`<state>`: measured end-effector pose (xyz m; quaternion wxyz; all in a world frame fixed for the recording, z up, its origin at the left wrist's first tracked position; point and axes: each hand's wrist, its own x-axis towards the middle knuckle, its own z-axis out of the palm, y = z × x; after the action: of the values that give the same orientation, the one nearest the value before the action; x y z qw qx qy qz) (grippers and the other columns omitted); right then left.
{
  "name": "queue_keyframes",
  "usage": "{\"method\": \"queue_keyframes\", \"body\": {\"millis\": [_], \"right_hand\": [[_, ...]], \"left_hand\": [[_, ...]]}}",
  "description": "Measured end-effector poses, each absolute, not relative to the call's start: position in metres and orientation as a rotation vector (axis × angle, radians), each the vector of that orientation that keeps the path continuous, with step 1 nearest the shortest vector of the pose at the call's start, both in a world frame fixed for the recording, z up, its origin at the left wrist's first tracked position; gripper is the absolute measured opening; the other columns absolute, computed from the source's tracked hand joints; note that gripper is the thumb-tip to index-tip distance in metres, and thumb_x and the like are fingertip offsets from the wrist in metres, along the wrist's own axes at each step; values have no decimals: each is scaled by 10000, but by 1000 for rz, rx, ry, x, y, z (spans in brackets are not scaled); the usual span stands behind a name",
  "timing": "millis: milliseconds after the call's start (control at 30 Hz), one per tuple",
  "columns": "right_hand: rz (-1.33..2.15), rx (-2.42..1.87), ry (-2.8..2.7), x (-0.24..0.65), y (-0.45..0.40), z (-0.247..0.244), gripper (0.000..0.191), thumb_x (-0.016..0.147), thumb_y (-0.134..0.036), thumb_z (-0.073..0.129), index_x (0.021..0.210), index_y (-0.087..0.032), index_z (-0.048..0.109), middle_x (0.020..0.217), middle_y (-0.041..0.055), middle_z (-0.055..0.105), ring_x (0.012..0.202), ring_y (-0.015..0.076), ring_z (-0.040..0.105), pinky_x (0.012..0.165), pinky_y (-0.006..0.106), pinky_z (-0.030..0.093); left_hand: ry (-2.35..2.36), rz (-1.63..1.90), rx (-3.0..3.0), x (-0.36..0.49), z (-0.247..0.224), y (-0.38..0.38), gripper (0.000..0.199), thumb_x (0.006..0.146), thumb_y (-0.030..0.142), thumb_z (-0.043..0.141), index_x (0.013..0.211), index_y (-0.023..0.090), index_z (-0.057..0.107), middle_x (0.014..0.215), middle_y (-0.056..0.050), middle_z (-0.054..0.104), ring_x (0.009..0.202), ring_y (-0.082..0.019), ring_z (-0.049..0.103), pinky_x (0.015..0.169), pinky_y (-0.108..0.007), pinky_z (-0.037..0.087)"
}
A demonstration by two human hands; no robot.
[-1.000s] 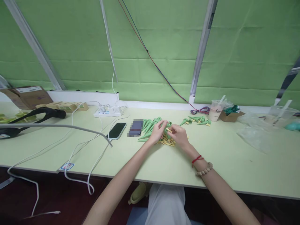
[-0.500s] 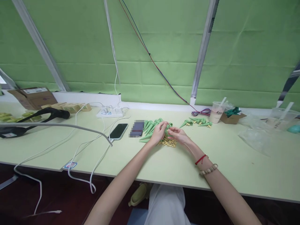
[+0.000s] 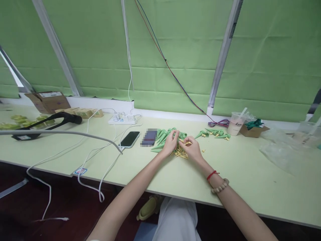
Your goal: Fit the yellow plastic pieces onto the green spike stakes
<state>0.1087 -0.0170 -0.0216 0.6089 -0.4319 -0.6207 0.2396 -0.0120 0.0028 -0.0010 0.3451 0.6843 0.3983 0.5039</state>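
Admittedly, cannot tell closure or contents of left hand (image 3: 171, 143) or right hand (image 3: 193, 149). Could scatter knobbly yellow plastic pieces (image 3: 180, 154) by brushing them.

Remotely, I see green blinds (image 3: 175, 43) across the back | slanting grey posts (image 3: 222, 58) | pale desk (image 3: 240, 174) below | floor (image 3: 72, 197) dark red, I think, in shadow | bright gap (image 3: 16, 78) far left
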Motion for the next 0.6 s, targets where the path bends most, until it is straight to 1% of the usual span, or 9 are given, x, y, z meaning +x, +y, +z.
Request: {"method": "queue_keyframes", "body": {"millis": [67, 100, 167, 233, 333, 467, 500, 567, 600], "right_hand": [[795, -1038, -1300, 109, -16, -20, 361, 628, -522, 646, 702, -173, 587, 738, 47, 602, 658, 159, 565, 544, 270, 465], [940, -1046, -1255, 109, -15, -19, 403, 618, -552, 639, 717, -165, 596, 706, 45, 609, 629, 155, 573, 540, 270, 470], [1169, -1026, -1204, 110, -13, -18, 440, 586, -579, 648, 670, -150, 603, 619, 35, 603, 560, 138, 569, 545, 272, 479], [1227, -990, -1191, 110, -12, -19, 429, 533, -552, 698, 639, -147, 605, 571, 23, 596, 536, 129, 563, 570, 276, 485], [1026, -988, -1272, 112, -13, -20, 402, 536, -511, 712, 690, -152, 617, 575, 12, 600, 549, 137, 561, 575, 278, 472], [521, -1098, -1538, 116, -16, -19, 270, 670, -436, 632, 702, -169, 609, 666, 16, 622, 560, 133, 542, 554, 260, 438], [405, -1123, -1589, 118, -17, -18, 216, 697, -392, 611, 697, -176, 603, 697, 18, 624, 584, 136, 546, 559, 257, 435], [200, -1143, -1667, 124, -18, -16, 114, 733, -264, 552, 655, -189, 586, 738, 22, 621, 691, 156, 564, 591, 254, 432], [119, -1142, -1685, 128, -17, -16, 131, 733, -195, 513, 618, -192, 574, 750, 25, 617, 757, 165, 567, 610, 251, 430]], "left_hand": [[983, 1317, 1793, -12, -1, 3, 408, 832, 557, 340, 904, 188, 499, 398, 84, 335, 272, -70, 324, 304, -180, 213], [964, 1316, 1806, -12, -2, 2, 413, 832, 557, 339, 906, 187, 507, 412, 79, 352, 273, -66, 326, 302, -178, 213], [946, 1320, 1822, -11, -3, 2, 415, 830, 557, 347, 926, 189, 513, 428, 75, 371, 277, -62, 335, 302, -177, 221], [954, 1328, 1820, -10, -4, 2, 417, 825, 558, 359, 949, 190, 510, 403, 81, 356, 274, -67, 334, 305, -177, 230], [973, 1322, 1817, -9, -3, 2, 412, 813, 558, 389, 944, 187, 511, 358, 91, 321, 267, -74, 323, 305, -178, 224], [958, 1299, 1786, -8, 0, 1, 405, 807, 566, 394, 865, 184, 516, 359, 88, 312, 269, -68, 309, 307, -181, 202], [956, 1305, 1753, -9, 1, 2, 404, 809, 569, 386, 836, 184, 507, 357, 91, 297, 268, -66, 297, 309, -183, 197], [983, 1336, 1638, -13, 4, 6, 403, 817, 574, 362, 788, 188, 473, 349, 100, 257, 265, -64, 264, 315, -187, 189], [1020, 1372, 1557, -16, 6, 9, 404, 822, 577, 342, 769, 192, 451, 346, 104, 238, 266, -64, 247, 321, -188, 188]]}}
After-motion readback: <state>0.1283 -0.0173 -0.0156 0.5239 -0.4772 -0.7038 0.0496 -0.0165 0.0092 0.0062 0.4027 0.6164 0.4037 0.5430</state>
